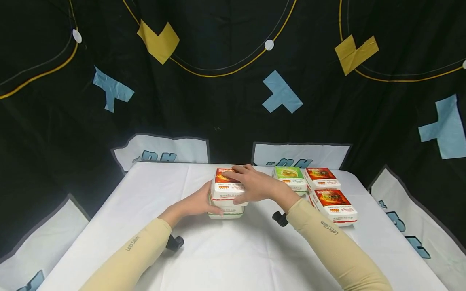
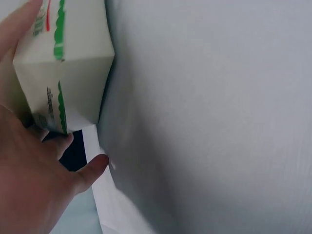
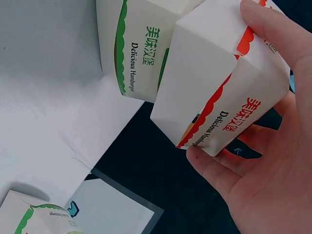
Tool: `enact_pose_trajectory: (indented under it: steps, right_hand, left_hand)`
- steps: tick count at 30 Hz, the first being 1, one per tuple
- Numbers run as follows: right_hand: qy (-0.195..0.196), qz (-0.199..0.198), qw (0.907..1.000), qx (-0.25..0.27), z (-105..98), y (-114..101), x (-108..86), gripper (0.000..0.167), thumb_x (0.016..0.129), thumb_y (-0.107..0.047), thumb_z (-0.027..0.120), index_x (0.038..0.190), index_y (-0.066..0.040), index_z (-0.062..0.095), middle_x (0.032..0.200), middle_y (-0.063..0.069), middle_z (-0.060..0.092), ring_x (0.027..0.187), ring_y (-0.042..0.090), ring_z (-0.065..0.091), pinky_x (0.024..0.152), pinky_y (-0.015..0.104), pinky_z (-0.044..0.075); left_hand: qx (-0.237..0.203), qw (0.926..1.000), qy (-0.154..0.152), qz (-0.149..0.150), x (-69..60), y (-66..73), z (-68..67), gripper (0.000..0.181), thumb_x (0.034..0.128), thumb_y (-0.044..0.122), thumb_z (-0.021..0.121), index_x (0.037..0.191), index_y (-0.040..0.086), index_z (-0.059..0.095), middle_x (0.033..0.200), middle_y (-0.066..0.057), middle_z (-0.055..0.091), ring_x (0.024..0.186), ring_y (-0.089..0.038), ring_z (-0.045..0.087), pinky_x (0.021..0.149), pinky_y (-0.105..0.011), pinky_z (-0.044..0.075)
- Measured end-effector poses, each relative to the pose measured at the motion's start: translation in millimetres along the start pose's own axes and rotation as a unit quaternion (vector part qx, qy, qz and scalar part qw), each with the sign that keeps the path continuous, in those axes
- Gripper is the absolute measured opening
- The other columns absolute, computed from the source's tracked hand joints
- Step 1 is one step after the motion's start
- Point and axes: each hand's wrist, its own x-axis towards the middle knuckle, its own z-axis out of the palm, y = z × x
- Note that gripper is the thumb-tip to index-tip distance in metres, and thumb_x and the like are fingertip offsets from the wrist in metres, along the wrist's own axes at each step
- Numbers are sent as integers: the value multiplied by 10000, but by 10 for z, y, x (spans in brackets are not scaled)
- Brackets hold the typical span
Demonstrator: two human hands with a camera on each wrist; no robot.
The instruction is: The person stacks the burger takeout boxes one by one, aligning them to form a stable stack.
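In the head view a white burger box with a red top (image 1: 226, 190) sits on top of a white burger box with green trim (image 1: 226, 213), near the table's far edge. My right hand (image 1: 258, 186) grips the upper red box from its right side, with fingers over the top and thumb on the near side. My left hand (image 1: 199, 201) holds the lower green box at its left, the thumb along its front. In the right wrist view the red box (image 3: 195, 73) rests slightly askew against the green box (image 3: 141, 61). The left wrist view shows the green box (image 2: 80, 31) beside my fingers.
To the right stand a green-topped burger box (image 1: 290, 178) and two red-topped ones, one farther back (image 1: 322, 178) and one nearer (image 1: 333, 206). A white cloth covers the table (image 1: 218, 258). Behind it hangs a black curtain (image 1: 218, 109) with tape pieces.
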Motion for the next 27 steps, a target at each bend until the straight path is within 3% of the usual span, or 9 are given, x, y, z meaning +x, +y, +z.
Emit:
enact_pose_trajectory:
  steps: [4, 12, 27]
  right_hand:
    - [31, 34, 10000, 15, -4, -4, -1, 905, 820, -551, 763, 1572, -444, 271, 1631, 2, 299, 1349, 237, 355, 955, 415, 514]
    - [92, -81, 9999, -78, -3, -26, 26, 901, 824, -547, 763, 1574, -427, 279, 1621, 16, 321, 1343, 244, 369, 961, 423, 512]
    - [105, -101, 9997, -172, 15, -102, 71, 900, 823, -567, 755, 1574, -419, 282, 1619, 18, 324, 1325, 244, 376, 941, 417, 526]
  left_hand:
    - [-37, 9997, -30, -255, 0, 5, -38, 1032, 713, 237, 925, 1518, 224, 279, 1402, 36, 535, 1343, -189, 469, 1191, -522, 305]
    - [-35, 9992, 53, -402, -21, 11, -46, 1076, 707, 260, 928, 1533, 180, 242, 1442, -20, 511, 1369, -240, 449, 1195, -558, 282]
    - [16, 9996, 95, -268, -50, -3, -51, 1155, 696, 290, 938, 1547, 181, 165, 1485, -28, 462, 1347, -222, 466, 1166, -531, 349]
